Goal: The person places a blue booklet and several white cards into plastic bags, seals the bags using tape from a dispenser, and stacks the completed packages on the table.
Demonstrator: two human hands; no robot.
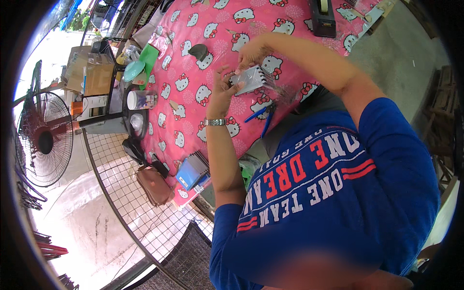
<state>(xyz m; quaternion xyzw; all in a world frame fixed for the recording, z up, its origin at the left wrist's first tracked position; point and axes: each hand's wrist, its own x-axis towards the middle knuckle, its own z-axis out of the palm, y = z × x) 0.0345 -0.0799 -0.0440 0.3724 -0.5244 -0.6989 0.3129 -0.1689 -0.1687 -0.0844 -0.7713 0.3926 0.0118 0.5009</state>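
A small spiral notebook [251,80] with a pale cover and dark coils is held above the pink tablecloth, with clear plastic around it that trails off to the right. My left hand [224,92], with a metal watch on its wrist, grips the notebook's left side, thumb on the cover. At the notebook's upper edge, the fingers of my right hand [252,52] are closed in a pinch; whether they hold paper or plastic is too small to tell. Blue-handled pliers [263,117] lie near the table's close edge. Beyond my left hand sits a dark grey object [198,51].
A black tape dispenser [323,19] stands at the far right. Along the left are a white-lidded jar [141,100], a blue spiral notebook stack [191,170] and a brown bag [154,186]. A fan [46,140] stands beyond a wire grid.
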